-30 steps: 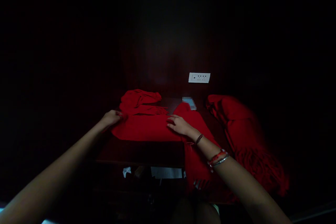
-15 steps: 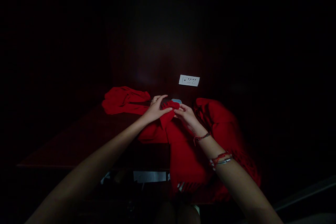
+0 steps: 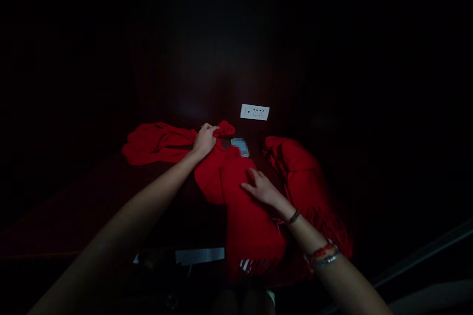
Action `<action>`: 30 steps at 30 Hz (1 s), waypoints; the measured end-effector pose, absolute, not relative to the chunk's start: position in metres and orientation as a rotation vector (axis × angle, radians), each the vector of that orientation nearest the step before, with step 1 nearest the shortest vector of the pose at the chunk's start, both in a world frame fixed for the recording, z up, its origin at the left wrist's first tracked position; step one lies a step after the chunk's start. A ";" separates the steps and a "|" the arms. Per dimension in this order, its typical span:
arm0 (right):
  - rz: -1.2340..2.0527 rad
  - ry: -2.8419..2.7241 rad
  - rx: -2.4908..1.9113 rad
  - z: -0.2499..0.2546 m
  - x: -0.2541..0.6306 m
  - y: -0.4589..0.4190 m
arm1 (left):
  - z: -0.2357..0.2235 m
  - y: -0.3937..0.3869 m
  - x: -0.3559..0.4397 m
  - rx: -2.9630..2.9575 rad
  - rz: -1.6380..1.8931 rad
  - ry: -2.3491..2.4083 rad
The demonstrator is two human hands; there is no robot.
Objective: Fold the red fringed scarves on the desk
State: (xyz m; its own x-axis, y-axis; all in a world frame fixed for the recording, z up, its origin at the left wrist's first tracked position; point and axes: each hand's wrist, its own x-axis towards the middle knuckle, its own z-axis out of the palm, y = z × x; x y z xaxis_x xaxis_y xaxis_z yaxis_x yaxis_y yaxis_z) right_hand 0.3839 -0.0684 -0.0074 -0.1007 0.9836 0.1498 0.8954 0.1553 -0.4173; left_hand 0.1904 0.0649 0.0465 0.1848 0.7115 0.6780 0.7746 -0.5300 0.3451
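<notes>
A red fringed scarf [image 3: 247,221] lies on a dark wooden table [image 3: 92,206] and hangs over its front edge. My left hand [image 3: 204,139] is closed on the scarf's far end, gripping a bunched bit of it near the wall. My right hand [image 3: 263,189] rests flat on the scarf's middle with fingers spread. Bracelets circle my right wrist.
A folded red scarf [image 3: 155,142] lies at the left of my left hand. Another red fringed scarf [image 3: 306,182] is heaped at the right. A small blurred object [image 3: 240,146] sits behind the scarf. A white socket plate [image 3: 254,111] is on the dark wall. Pale papers [image 3: 199,255] show below the table edge.
My left hand has carried the scarf's end farther back toward the wall. My right hand has let go of that end and dropped flat onto the scarf. The view has shifted right.
</notes>
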 end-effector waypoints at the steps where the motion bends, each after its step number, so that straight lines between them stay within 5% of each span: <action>1: 0.287 -2.138 -1.866 -0.015 0.381 -0.077 | 0.043 0.071 0.195 -2.433 -1.197 -1.449; 9: -0.144 -2.478 -1.733 -0.033 0.383 -0.092 | -0.007 0.066 0.215 -2.896 -0.532 -1.320; 17: -0.168 -2.835 -1.316 -0.016 0.389 -0.049 | 0.012 0.040 0.136 -2.757 -0.185 -1.664; 24: 0.045 -2.946 -1.184 0.025 0.361 -0.014 | 0.015 0.055 0.105 -2.478 -1.062 -1.825; 30: -0.076 -2.664 -1.215 0.022 0.312 0.011 | -0.011 0.061 0.098 -2.676 -0.930 -1.576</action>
State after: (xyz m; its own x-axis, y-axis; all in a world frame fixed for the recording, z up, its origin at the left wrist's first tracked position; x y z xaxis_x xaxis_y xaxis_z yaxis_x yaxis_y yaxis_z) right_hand 0.3117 0.0105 0.0220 -0.6372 0.7408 0.2129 0.7517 0.6582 -0.0405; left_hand 0.0979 0.0607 -0.0114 0.3642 0.8293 0.4238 0.7720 -0.5234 0.3606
